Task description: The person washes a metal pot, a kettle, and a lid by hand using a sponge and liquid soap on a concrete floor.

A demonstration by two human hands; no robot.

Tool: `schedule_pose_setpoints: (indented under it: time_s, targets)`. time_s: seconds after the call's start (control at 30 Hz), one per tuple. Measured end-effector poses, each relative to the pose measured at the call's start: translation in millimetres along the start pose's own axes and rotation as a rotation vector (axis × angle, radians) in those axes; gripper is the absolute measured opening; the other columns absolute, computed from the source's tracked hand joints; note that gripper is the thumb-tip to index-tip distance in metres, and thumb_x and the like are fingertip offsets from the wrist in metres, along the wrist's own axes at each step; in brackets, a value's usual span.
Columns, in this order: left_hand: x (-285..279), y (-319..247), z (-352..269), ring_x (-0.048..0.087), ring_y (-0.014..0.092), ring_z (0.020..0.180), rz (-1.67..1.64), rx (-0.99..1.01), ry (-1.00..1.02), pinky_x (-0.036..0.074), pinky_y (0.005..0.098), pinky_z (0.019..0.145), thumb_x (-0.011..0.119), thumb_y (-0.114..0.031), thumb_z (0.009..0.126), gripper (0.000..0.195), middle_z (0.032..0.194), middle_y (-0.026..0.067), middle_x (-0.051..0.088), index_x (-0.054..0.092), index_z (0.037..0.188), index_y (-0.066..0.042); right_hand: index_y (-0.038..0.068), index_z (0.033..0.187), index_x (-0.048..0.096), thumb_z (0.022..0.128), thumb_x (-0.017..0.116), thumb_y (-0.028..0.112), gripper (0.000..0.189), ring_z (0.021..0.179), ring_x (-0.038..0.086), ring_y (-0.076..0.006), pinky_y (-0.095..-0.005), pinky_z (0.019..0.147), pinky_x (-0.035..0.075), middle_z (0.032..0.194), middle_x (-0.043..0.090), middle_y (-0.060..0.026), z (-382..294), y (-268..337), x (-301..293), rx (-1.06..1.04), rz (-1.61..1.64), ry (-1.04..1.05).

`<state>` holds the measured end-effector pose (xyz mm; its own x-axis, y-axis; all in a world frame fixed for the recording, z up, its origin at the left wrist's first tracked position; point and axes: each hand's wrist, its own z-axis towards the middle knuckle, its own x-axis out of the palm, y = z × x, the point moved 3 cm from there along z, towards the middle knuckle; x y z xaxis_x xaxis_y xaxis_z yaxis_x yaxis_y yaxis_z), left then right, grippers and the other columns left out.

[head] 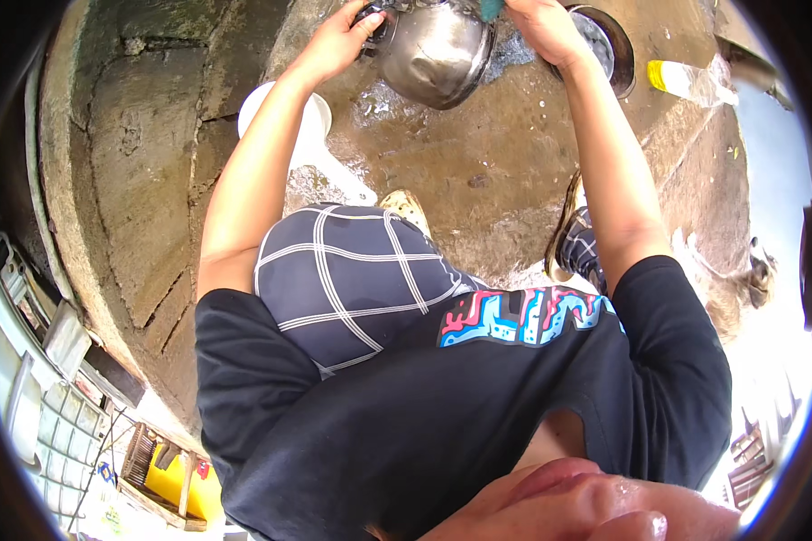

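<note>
At the top edge of the head view, a wet, shiny metal kettle or pot (436, 57) is tilted over the wet concrete floor (433, 155). My left hand (338, 37) grips its dark handle (377, 24) on the left side. My right hand (541, 27), partly cut off by the frame's edge, holds a green scouring pad (491, 9) against or close to the metal rim. Suds (511, 57) lie on the floor between the kettle and my right wrist. The upper part of the kettle is out of view.
A white plastic dipper (318, 125) lies partly behind my left forearm. Right of my right wrist stands a dark-rimmed round pan (622, 51) with greyish liquid. Farther right lies a clear plastic bottle with a yellow end (690, 81). An animal (737, 291) lies at the right; a concrete ledge (142, 169) runs left.
</note>
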<state>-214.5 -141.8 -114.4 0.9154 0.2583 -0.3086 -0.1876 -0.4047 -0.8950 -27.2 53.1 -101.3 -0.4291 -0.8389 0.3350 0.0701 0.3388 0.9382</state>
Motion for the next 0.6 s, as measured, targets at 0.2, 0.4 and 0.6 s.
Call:
schedule_pose_setpoints:
  time_s: [0.2, 0.4, 0.6]
  targets:
    - [3, 1, 13, 0.061, 0.03, 0.098, 0.266, 0.009, -0.105, 0.048, 0.0394, 0.086, 0.051, -0.032, 0.1, 0.036, 0.108, 0.0175, 0.063, 0.054, 0.122, -0.004, 0.008, 0.139, 0.052, 0.095, 0.056, 0.005, 0.045, 0.098, 0.058, -0.0119, -0.0276, 0.092, 0.045, 0.108, 0.068, -0.0025, 25, 15, 46, 0.156, -0.603, 0.162]
    - [16, -5, 21, 0.055, 0.042, 0.116, 0.473, -0.081, -0.235, 0.042, 0.0506, 0.098, 0.048, -0.041, 0.098, 0.045, 0.124, 0.0233, 0.058, 0.052, 0.125, -0.005, 0.003, 0.118, 0.066, 0.087, 0.066, 0.009, 0.032, 0.088, 0.067, -0.021, -0.0339, 0.081, 0.052, 0.097, 0.072, -0.0129, 24, 9, 59, -0.276, -0.819, -0.057]
    - [67, -34, 1, 0.047, 0.039, 0.121, 0.469, -0.098, -0.544, 0.036, 0.058, 0.1, 0.049, -0.042, 0.096, 0.043, 0.127, 0.0176, 0.053, 0.053, 0.118, -0.005, 0.001, 0.108, 0.066, 0.086, 0.063, 0.01, 0.024, 0.095, 0.068, -0.033, -0.0374, 0.084, 0.052, 0.1, 0.069, -0.0199, 24, -6, 67, -0.16, -1.016, -0.326]
